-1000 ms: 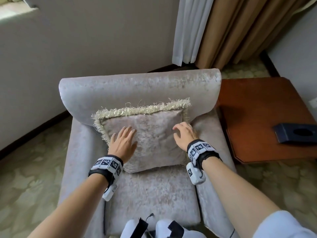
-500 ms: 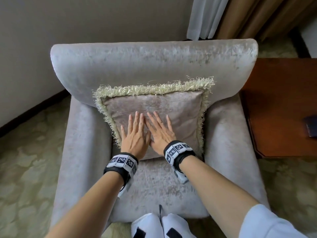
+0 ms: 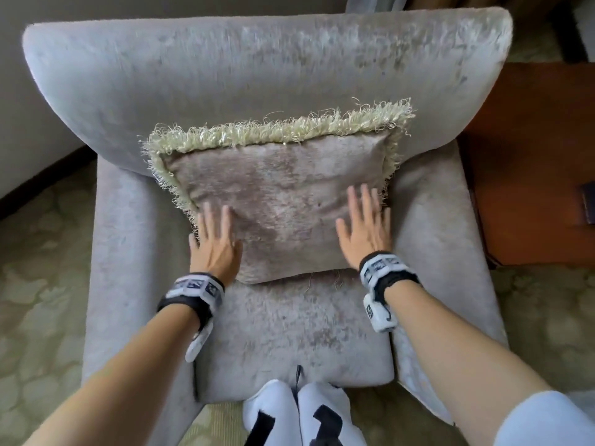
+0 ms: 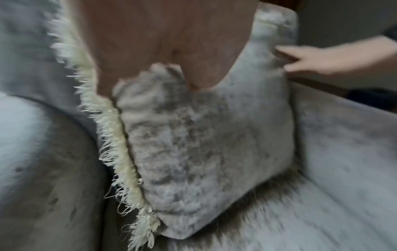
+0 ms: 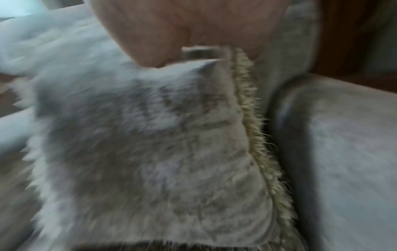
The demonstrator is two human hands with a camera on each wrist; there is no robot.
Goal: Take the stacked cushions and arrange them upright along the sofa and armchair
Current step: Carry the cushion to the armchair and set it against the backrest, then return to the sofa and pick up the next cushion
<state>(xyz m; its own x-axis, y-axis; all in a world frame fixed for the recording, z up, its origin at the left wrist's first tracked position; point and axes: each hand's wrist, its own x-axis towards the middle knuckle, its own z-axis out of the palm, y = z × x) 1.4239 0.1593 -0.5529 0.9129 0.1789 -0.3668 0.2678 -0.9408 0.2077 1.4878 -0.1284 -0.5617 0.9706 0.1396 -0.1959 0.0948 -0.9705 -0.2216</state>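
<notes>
Head view shows the left hand (image 3: 215,246) and right hand (image 3: 365,226) with fingers straight, pressing flat on the lower corners of the fringed cushion (image 3: 283,201). That cushion stands propped against the backrest of the grey velvet armchair (image 3: 225,75), its bottom edge on the seat. Right of the armchair stands a wooden side table (image 3: 531,162).

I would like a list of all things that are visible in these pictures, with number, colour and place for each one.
cushion: one, taupe velvet with cream fringe, upright against the armchair back.
armchair: one, pale grey velvet, fills the middle of the head view.
side table: one, reddish-brown wood, right of the armchair.
dark object: one, cut off by the frame, on the side table.
carpet: green, patterned, around the armchair.
left hand: flat on the cushion's left lower part.
right hand: flat on the cushion's right lower part.
feet: two, in white socks, before the seat.
</notes>
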